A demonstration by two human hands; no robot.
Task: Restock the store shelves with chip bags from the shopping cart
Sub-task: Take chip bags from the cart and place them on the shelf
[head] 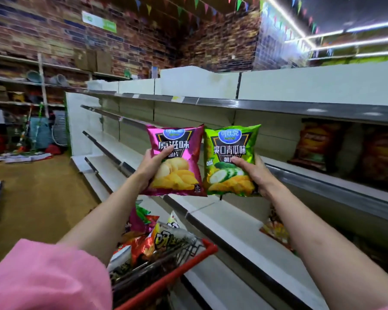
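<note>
My left hand [151,167] grips a pink chip bag [179,142] by its left edge, thumb across the front. My right hand [255,173] grips a green chip bag [231,139] from its lower right side. Both bags are upright, side by side, raised in front of the white store shelves [233,238]. Below my left forearm stands the shopping cart [184,265] with a red rim, holding several more chip bags [143,242].
Dark orange chip bags [316,146] stand on the upper right shelf, and another bag [276,229] lies on a lower shelf. The shelf rows run away to the left, mostly bare. Boxes and clutter [20,139] sit by the brick wall across the brown floor.
</note>
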